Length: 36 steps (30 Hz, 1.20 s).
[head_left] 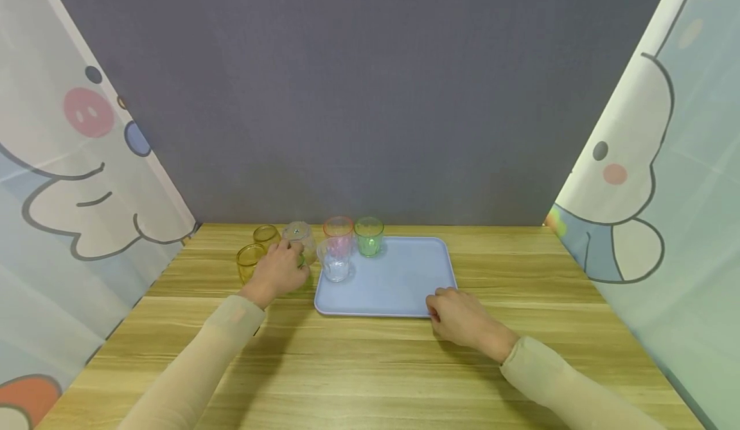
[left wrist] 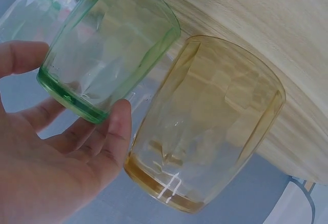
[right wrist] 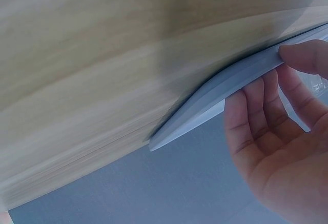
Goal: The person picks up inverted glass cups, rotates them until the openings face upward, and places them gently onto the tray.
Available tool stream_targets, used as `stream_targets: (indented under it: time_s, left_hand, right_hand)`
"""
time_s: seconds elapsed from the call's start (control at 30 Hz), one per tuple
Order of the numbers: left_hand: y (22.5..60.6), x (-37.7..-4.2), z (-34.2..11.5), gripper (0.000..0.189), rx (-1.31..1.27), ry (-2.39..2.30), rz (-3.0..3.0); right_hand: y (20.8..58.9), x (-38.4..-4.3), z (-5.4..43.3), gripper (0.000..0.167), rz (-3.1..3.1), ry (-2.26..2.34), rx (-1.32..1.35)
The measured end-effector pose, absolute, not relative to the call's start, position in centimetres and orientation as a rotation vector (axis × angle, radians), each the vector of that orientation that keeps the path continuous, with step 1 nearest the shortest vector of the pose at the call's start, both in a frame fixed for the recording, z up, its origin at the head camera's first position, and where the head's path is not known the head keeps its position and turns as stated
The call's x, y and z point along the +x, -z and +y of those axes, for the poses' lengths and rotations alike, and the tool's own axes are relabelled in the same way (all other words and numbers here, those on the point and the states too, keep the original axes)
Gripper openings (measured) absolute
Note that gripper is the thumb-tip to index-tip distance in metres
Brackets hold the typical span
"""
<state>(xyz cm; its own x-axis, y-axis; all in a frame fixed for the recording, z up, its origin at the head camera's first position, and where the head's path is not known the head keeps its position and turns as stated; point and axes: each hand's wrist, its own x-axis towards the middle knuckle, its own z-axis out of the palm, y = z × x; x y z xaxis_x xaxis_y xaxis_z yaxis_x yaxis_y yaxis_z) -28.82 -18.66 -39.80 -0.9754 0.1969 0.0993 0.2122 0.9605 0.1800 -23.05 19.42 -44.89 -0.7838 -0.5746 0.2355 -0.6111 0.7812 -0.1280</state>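
My left hand [head_left: 281,268] has its thumb and fingers curled round a green tumbler [left wrist: 110,49], just left of the blue tray [head_left: 399,282]. It seems to be base up (whether it is off the tabletop [head_left: 370,366], I cannot tell), with an amber tumbler [left wrist: 205,116] beside it. My right hand [head_left: 461,317] pinches the tray's rim by the near right corner.

I judge this the picking-up step; the next move calls for a lift clear of the neighbours, then probably turning it upright.

The tray holds a pink tumbler [head_left: 340,229], a clear tumbler [head_left: 336,264] and a second green one [head_left: 369,237] toward its far left, all upright and apparently empty.
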Motion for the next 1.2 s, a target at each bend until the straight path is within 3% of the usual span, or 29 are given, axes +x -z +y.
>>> stream_targets:
  time_s: [1.2]
  left_hand:
    - [40.0,-27.5,-19.4,0.052,-0.379,0.328,-2.930]
  right_hand:
    - [44.6,-22.8,19.4,0.025,-2.814,-0.316,0.926]
